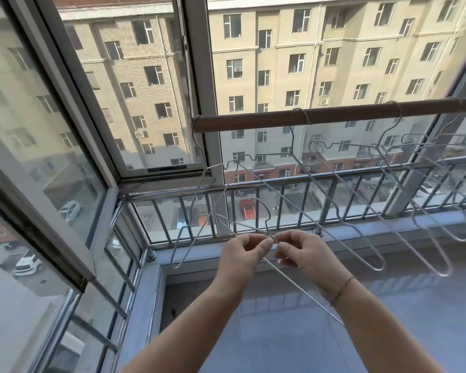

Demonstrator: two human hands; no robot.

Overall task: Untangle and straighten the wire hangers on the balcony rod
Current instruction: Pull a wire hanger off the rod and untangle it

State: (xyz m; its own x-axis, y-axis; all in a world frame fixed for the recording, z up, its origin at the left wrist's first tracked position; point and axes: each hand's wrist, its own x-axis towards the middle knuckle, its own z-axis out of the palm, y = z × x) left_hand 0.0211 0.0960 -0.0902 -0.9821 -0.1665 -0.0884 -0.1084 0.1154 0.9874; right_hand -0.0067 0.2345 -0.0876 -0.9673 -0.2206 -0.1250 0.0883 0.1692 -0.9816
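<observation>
A brown rod (334,115) runs across the upper right, and several pale wire hangers hang from it. The leftmost hanger (197,200) hooks near the rod's left end and tilts down to the left. Two more hangers (342,219) slant down to the right, and a tangled bunch (425,162) hangs further right. A loose wire hanger (291,278) runs from between my hands down toward my right forearm. My left hand (242,254) and my right hand (299,251) pinch this wire close together, fingertips almost touching.
A metal railing (280,195) with vertical bars runs behind the hangers above a grey sill (361,305). An open window frame (156,103) stands at the left. Apartment blocks and parked cars lie far below outside.
</observation>
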